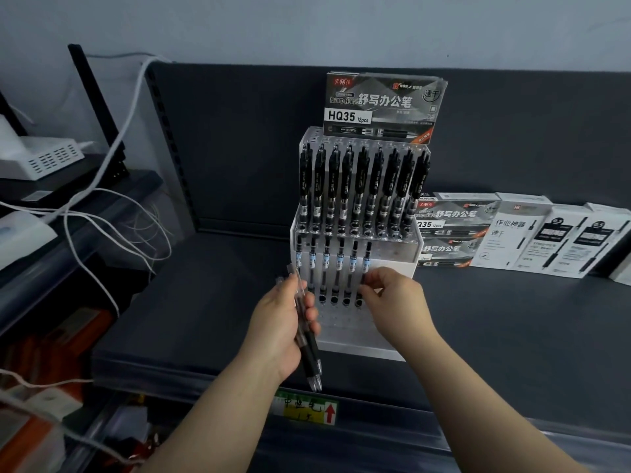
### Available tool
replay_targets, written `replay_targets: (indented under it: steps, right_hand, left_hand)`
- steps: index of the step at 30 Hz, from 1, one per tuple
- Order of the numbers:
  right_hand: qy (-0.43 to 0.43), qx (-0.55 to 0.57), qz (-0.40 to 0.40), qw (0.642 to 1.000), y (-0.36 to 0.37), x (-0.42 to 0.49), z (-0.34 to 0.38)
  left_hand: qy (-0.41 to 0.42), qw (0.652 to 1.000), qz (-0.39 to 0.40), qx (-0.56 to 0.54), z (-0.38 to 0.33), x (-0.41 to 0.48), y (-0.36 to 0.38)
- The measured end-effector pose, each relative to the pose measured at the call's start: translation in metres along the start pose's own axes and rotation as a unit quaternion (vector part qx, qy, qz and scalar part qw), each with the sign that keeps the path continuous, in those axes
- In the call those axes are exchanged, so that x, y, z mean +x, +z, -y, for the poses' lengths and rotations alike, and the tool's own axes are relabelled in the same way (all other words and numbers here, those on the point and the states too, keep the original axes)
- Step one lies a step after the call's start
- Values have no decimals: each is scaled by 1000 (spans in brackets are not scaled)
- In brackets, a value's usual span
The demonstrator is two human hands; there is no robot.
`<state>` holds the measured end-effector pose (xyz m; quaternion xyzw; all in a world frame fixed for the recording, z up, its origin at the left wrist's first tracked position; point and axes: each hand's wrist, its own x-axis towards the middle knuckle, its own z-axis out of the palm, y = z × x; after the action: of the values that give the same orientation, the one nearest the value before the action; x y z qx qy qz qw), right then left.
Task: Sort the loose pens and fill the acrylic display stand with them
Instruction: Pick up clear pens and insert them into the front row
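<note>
Holds a bunch (309,349) of pens in the left grip (283,322), fingers clamped round the middle. Keeps the writing tips down toward 6 o'clock, with the clear ends poking up past the fingers toward 12. Pinches one pen (367,264) with the right grip (392,298), fingertips closed on its lower part, at 3 o'clock from the left grip and near it.

Upright in the stand (362,351), this pinched pen, last on the 3 o'clock side of six in the front row (326,264). Higher up, at 12 o'clock from both grips, a back row (362,186) packed with black pens, clips at the top. On top of the stand, a pen box (382,107) marked HQ35.

Under the stand, a dark shelf (205,319). At 3 o'clock from the stand, more boxes (522,233), some grey and some white, lined up side by side against the back wall. At 6 o'clock, on the shelf's front edge, a yellow and green label (307,409) with a red arrow. At 9 o'clock, white cables (102,199) hanging in loops. At 10 o'clock, a white device (51,158) on another shelf.
</note>
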<state>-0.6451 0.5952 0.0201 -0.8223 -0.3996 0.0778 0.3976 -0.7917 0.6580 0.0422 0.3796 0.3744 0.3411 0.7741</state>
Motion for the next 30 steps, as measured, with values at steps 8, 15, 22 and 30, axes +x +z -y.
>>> replay_targets:
  steps: [8, 15, 22, 30]
  right_hand:
    - [-10, -6, -3, 1000, -2, -1, -2]
    - [-24, 162, 67, 984, -9, -31, 20]
    - [7, 221, 156, 963, -13, -35, 16]
    - [-9, 214, -22, 976, -38, -12, 1]
  left_hand:
    - [4, 1000, 17, -5, 0, -2, 6]
    - [17, 999, 34, -2, 4, -1, 17]
    - [8, 999, 54, 2, 12, -3, 28]
    - [31, 999, 34, -13, 15, 2, 30]
